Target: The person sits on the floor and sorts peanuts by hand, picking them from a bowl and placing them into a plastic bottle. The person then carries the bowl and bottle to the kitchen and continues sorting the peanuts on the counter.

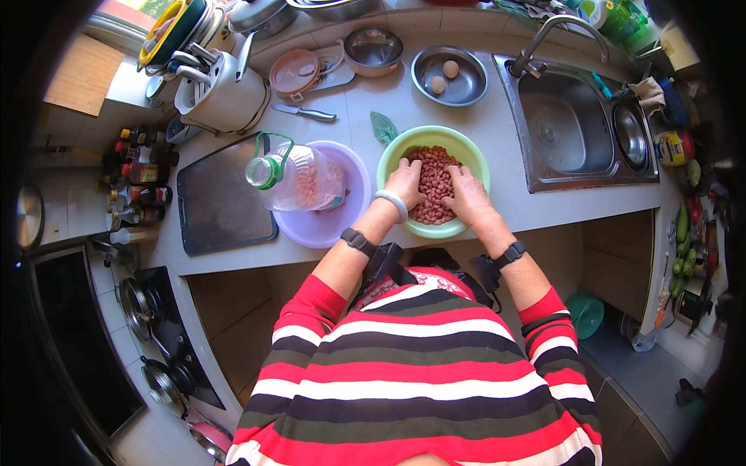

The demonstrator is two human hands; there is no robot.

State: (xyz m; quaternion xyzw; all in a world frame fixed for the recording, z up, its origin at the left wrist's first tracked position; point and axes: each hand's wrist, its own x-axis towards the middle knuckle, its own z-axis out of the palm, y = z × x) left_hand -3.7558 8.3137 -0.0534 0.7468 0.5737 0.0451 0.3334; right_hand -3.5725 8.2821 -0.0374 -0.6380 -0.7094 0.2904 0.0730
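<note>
Red-skinned peanuts [432, 177] lie in a light green basin [441, 232] right before me. My left hand [406, 182] rests at the left side of the peanuts, fingers spread and fingertips among them. From the right, my right hand [465, 192] touches the same peanuts with its fingers apart. Neither hand is closed on anything that I can see. Left of the green basin is a purple basin [362, 204]. A clear plastic jug [297, 180] with a green handle lies tilted over it, and peanuts show in the jug's lower part.
A dark tray [224, 204] lies at the left, a knife [304, 112] behind the jug. Green netting [383, 128] is behind the green basin. Farther back, a metal bowl [449, 98] holds two eggs. A steel sink [565, 128] with a faucet [548, 41] is at the right.
</note>
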